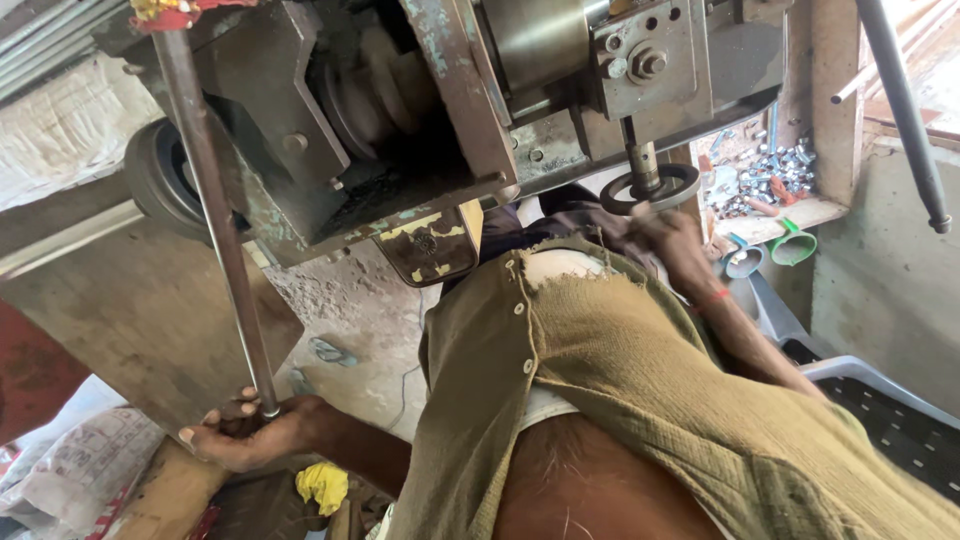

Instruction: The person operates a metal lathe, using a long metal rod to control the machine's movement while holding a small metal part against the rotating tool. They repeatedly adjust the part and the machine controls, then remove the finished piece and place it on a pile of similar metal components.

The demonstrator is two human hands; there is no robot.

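Pressing step: left hand (245, 432) clenches the long lever rod (215, 220) left of the press machine (420, 110). Right hand (665, 235) grasps the metal ring (652, 188) under its spindle (grip partly blurred). Next move likely demands a steady lever pull.

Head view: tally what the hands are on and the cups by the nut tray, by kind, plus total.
Lever rod, held by left hand: 1
Metal ring under spindle, at right hand: 1
Cups: 2 (green, grey)
Total: 4
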